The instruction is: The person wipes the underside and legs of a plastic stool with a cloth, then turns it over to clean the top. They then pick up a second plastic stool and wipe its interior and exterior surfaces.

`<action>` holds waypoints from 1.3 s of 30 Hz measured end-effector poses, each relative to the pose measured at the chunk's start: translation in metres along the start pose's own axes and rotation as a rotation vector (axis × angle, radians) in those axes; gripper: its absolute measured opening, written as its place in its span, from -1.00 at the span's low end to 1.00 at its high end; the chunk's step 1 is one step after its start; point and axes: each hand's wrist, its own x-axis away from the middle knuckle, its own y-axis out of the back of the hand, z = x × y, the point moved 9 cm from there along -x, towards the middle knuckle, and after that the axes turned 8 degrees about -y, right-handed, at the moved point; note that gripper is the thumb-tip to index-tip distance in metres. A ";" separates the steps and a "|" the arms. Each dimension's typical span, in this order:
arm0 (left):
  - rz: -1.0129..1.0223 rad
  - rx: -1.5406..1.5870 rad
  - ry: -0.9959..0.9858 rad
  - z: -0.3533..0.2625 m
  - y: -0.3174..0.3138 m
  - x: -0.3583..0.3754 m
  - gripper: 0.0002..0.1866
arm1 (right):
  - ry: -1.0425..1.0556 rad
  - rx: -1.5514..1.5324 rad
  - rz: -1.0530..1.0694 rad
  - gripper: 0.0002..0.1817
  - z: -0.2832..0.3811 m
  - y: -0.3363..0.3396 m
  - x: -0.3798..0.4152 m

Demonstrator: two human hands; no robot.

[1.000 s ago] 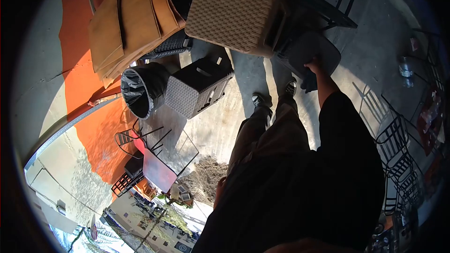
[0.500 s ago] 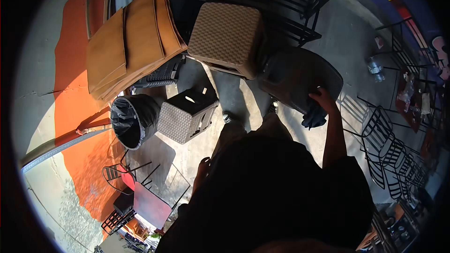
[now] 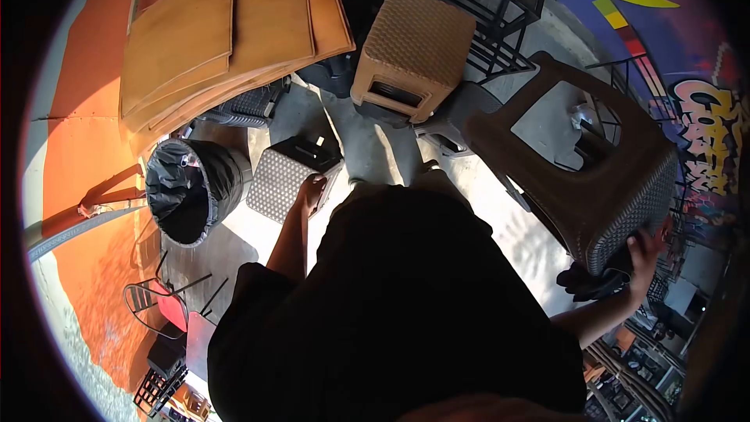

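A large dark brown stool (image 3: pixel 539 86) with a woven pattern and an open underside is held up, tilted, at the right. My right hand (image 3: pixel 642 262) grips its lower edge, with a dark cloth (image 3: pixel 590 283) bunched beside the fingers. Bent fingers show on my left hand (image 3: pixel 312 189), which overlaps the side of a smaller grey-brown woven stool (image 3: pixel 275 181); contact is unclear and nothing is visible in the hand. Beyond my feet stands a light brown woven stool (image 3: pixel 422 31).
Tan boards (image 3: pixel 273 12) lean at the upper left. Below them stands a bin with a black liner (image 3: pixel 176 187). Red chairs (image 3: pixel 170 309) are at the lower left. Black metal frames (image 3: pixel 500 12) stand at the top, near a painted wall (image 3: pixel 656 0).
The brown stool has come up and right with my right hand, now much closer to the camera. My left hand has risen from my side to the smaller stool. The view has shifted.
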 end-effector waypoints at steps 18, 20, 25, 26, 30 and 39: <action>0.609 0.961 -0.459 -0.426 -0.167 0.095 0.06 | 0.266 -0.466 0.194 -0.52 0.067 -0.102 -0.123; 0.462 1.076 -0.247 -0.425 -0.178 0.085 0.17 | 0.323 -0.568 0.250 -0.56 0.097 -0.130 -0.144; 0.266 1.080 -0.109 -0.436 -0.228 0.068 0.22 | 0.297 -0.402 0.404 -0.60 0.085 -0.184 -0.203; 0.231 1.065 -0.085 -0.432 -0.237 0.056 0.25 | 0.312 -0.338 0.408 -0.60 0.088 -0.193 -0.210; -0.083 0.909 -0.060 -0.432 -0.268 0.038 0.00 | 0.327 -0.243 0.450 -0.54 0.076 -0.196 -0.239; 0.031 1.137 0.096 -0.457 -0.277 0.036 -0.27 | 0.301 -0.253 0.415 -0.61 0.097 -0.160 -0.239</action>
